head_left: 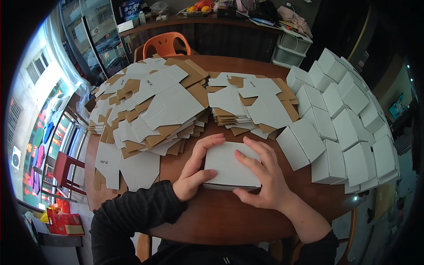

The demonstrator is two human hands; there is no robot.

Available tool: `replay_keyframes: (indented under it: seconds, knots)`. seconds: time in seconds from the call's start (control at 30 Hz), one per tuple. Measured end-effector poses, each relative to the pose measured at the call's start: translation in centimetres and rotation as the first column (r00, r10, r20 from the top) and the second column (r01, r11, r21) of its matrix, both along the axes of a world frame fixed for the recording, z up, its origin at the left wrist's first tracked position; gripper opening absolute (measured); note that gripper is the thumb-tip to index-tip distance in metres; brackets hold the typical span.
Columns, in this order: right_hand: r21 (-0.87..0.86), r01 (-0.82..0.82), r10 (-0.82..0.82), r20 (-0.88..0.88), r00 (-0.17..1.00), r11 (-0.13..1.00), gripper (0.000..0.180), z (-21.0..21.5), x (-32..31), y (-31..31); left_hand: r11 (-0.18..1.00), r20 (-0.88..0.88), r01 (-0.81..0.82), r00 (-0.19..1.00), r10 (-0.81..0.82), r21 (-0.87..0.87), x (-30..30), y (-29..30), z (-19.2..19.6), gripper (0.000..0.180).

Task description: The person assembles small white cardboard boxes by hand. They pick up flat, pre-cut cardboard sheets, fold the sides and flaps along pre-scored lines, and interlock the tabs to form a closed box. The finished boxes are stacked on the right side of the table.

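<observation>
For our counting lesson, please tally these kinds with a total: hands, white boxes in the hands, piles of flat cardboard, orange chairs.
Hands: 2
White box in the hands: 1
Piles of flat cardboard: 2
Orange chair: 1
Total: 6

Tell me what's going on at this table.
A person is handling a small white box at a brown table. The left grip is at its left side and the right grip at its right, with fingers of both over the top, which looks closed. Beyond it lie two heaps of flat white-and-brown cardboard, the left heap and a smaller heap. A pile of formed white boxes stands at the right.
</observation>
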State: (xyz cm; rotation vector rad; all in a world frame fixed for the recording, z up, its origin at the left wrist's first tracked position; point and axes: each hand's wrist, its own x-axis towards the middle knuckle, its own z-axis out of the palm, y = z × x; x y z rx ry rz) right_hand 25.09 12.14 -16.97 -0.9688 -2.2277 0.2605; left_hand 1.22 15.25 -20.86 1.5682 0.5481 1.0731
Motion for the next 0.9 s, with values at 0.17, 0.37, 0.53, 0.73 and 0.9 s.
replay_keyframes:
  seconds: [0.17,0.37,0.53,0.73,0.9]
  knots:
    - [0.08,0.024,-0.028,0.053,0.998,0.996,0.069,1.1,1.0,0.5,0.989,0.27,-0.049,0.959,0.086,-0.139,1.1,0.0,-0.8,0.071]
    - [0.435,0.552,-0.473,-0.285,0.834,0.711,0.06,5.1,6.2,1.5,0.962,0.148,-0.166,0.969,0.2,-0.215,0.9,0.1,-0.9,0.073]
    - [0.464,0.819,-0.847,-0.23,0.479,0.337,0.053,4.8,12.4,3.2,0.961,0.11,-0.178,0.973,0.204,-0.213,0.8,0.1,-1.1,0.062]
    - [0.526,0.811,-0.934,-0.079,0.347,0.257,0.056,2.6,14.9,4.7,0.965,0.11,-0.139,0.98,0.166,-0.223,0.7,0.1,-0.8,0.057]
    - [0.652,0.744,-0.984,0.01,0.179,0.142,0.068,2.2,15.4,4.6,0.97,0.084,-0.146,0.983,0.165,-0.196,0.7,0.2,-1.1,0.059]
